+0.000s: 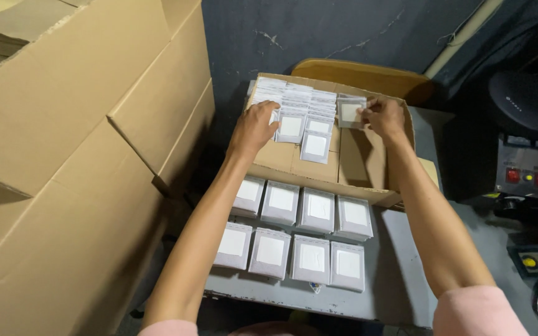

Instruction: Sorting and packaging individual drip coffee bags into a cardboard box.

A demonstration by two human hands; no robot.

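Item: small flat clear sachet with white square insert, pinched at its right edge by the fingers of the right hand above the open carton. Left hand rests with fingers curled on the stacked sachets inside the carton; whether it grips one cannot be told. Handling, as judged: very light, thin, flexible, film likely slippery; best held by an edge or corner. Eight sachet stacks sit on the bench below.

Both bare arms stretch forward from pink sleeves, converging slightly. The left hand lies palm down, fingers curled and pressing downward. The right hand is raised a little — its fingertips pinched together, thumb against forefinger.
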